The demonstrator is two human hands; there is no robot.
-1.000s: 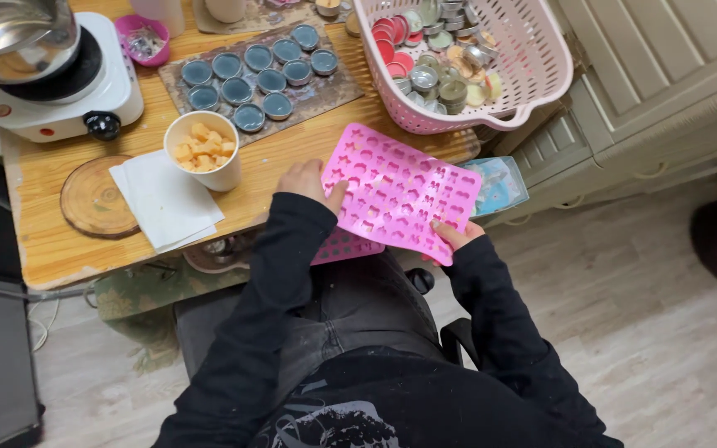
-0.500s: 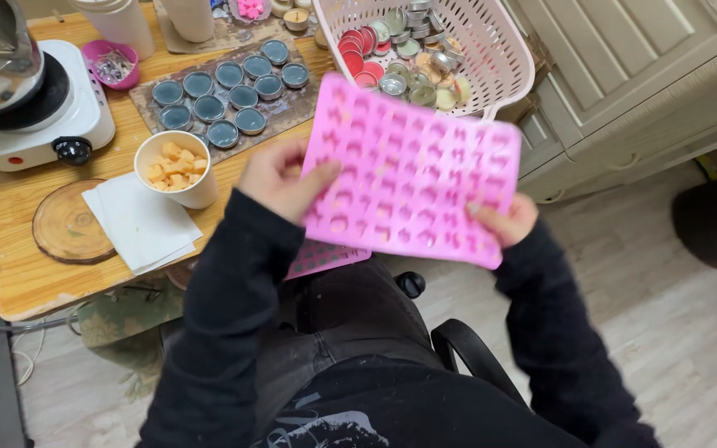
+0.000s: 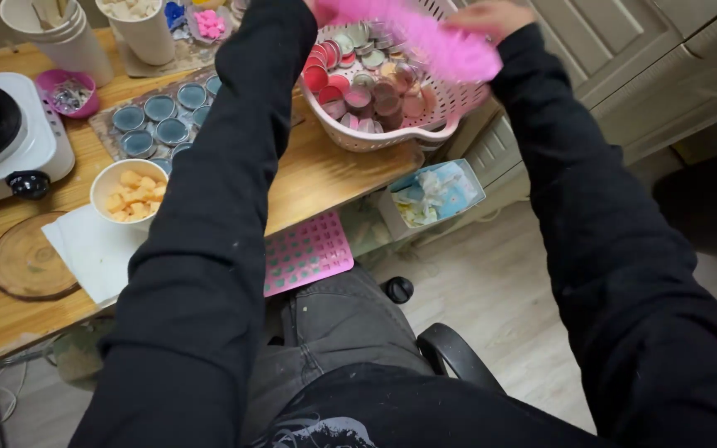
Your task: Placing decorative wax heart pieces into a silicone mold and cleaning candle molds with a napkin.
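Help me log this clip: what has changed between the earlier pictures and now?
Both hands carried the pink mould up from in front of the lap and away, so it is now over the white basket of round tins, blurred. The right hand grips its far end; the left hand is mostly out of view. A second pink mould stays on the lap, the cup of orange chunks and the hot plate stay put.

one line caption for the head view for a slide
Both hands hold a pink mould over a white basket of tins.
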